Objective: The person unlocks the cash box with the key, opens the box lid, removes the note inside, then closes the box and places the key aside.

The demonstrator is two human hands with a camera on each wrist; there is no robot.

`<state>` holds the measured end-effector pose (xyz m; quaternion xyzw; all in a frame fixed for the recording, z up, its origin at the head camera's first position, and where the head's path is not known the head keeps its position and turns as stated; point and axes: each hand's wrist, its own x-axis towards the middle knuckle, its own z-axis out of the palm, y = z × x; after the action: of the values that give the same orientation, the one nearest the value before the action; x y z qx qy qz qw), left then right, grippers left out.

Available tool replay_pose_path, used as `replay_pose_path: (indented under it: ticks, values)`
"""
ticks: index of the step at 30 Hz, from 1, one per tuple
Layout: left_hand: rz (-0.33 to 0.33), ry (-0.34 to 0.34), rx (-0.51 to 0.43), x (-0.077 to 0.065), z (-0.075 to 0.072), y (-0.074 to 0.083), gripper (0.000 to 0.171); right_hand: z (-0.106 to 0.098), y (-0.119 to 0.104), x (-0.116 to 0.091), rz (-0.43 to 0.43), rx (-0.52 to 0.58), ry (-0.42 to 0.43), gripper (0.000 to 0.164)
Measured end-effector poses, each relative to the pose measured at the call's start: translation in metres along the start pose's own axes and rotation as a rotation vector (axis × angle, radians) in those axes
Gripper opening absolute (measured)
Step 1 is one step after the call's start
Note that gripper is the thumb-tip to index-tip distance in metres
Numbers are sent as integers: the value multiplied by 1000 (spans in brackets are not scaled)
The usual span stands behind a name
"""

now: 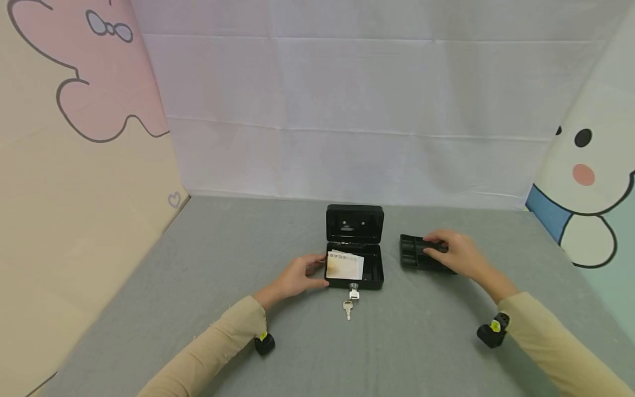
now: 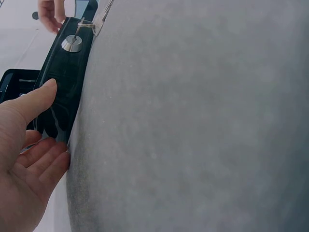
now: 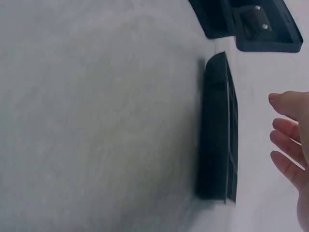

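A black cash box (image 1: 379, 270) stands on the table with its lid (image 1: 354, 223) raised. Paper slips (image 1: 343, 266) that look like banknotes lie inside it. One key (image 1: 354, 293) sits in the front lock (image 2: 72, 43), and a second key (image 1: 348, 309) hangs from it on a ring. My left hand (image 1: 295, 275) holds the box at its left side, thumb against the front near the corner, fingers along the side. To the right lies a black compartment tray (image 1: 410, 251). Over it hovers my right hand (image 1: 458, 255); the right wrist view shows its fingers apart from the tray (image 3: 215, 130).
Grey cloth (image 1: 426, 342) covers the table. A white cloth wall (image 1: 347, 121) rises behind it. Printed panels with cartoon figures flank the left (image 1: 79, 182) and right (image 1: 585, 220) sides.
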<state>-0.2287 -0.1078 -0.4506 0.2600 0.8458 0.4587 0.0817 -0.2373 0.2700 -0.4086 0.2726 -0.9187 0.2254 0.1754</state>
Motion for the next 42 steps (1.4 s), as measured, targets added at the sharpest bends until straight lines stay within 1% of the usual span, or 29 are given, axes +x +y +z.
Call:
replay_pose_path:
  ticks: [3,6,8,13,17,26,34,42]
  values:
    - [0,1,-2,0,0,0,65,2,-9,7,-14,19,6,25]
    - [-2,1,-5,0,0,0,65,4,-18,12,-9,31,-14,26]
    - [-4,-1,-6,0,0,1,65,5,-25,17,1,43,-44,27]
    - [-1,-4,4,0,1,0,65,12,-42,28,21,132,-104,29]
    - [-5,-3,5,0,1,0,64,21,-54,36,8,193,-133,28]
    - [-1,2,-11,0,1,1,64,45,-78,48,4,216,-229,28]
    - [-1,-2,-3,0,0,1,63,65,-87,55,24,227,-283,30]
    - [-1,-9,-18,0,-1,0,63,81,-90,60,71,151,-318,32]
